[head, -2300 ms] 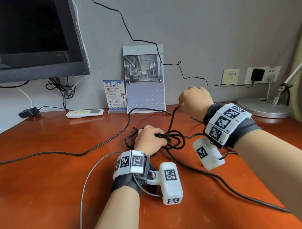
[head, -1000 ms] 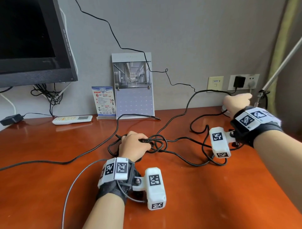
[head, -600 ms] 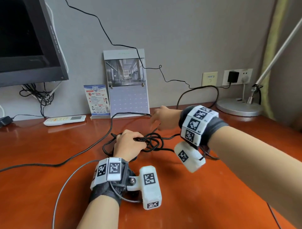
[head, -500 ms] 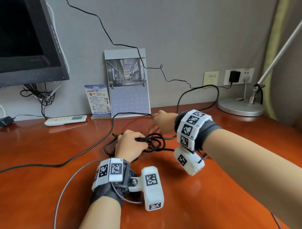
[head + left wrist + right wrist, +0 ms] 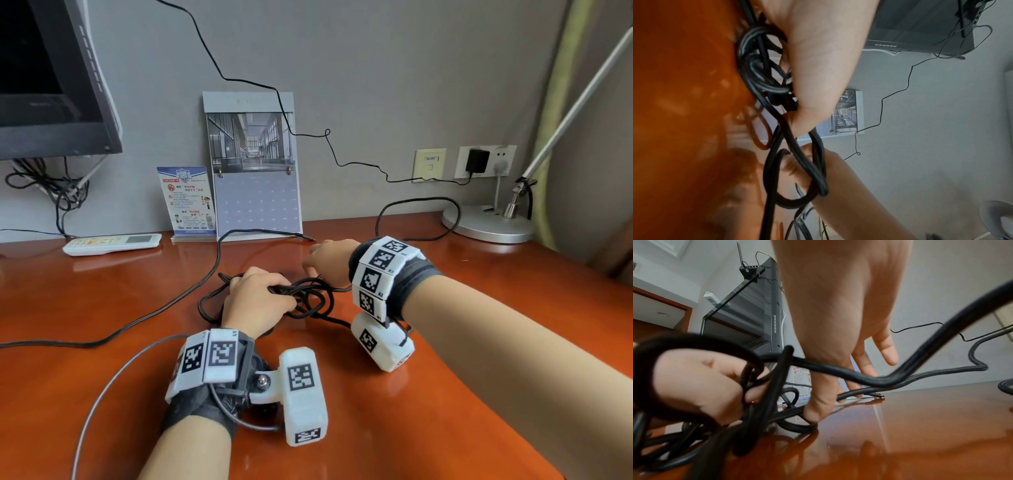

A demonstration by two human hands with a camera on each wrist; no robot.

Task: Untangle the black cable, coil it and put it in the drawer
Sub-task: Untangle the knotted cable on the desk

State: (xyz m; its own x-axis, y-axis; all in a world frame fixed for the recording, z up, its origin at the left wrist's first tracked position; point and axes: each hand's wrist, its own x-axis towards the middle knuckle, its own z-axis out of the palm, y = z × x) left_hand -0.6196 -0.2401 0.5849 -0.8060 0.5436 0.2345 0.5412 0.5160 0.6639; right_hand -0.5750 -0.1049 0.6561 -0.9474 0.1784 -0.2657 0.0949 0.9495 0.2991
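Note:
The black cable [image 5: 318, 301] lies in a tangle of loops mid-desk. My left hand [image 5: 257, 301] grips the tangle from above, its fingers curled round several strands [image 5: 760, 81]. My right hand [image 5: 329, 257] hovers just behind the tangle with its fingers straight, pointing down at the cable's free end [image 5: 310, 238]. In the right wrist view the right hand [image 5: 838, 321] has a strand [image 5: 859, 378] crossing under its palm, and its thumb tip touches a loop on the desk. One long run of cable [image 5: 137, 322] trails left. No drawer is in view.
A monitor [image 5: 51, 85] stands at the back left, with a white remote [image 5: 113, 243], a leaflet stand [image 5: 186, 202] and a calendar [image 5: 251, 164] along the wall. A lamp base [image 5: 486, 226] sits back right, under a wall socket with a charger [image 5: 478, 161]. A cable loop [image 5: 445, 212] arcs beside it.
My right hand pulled a length of cable out to the lamp side, let it go there and came back to the tangle. The left hand kept its hold.

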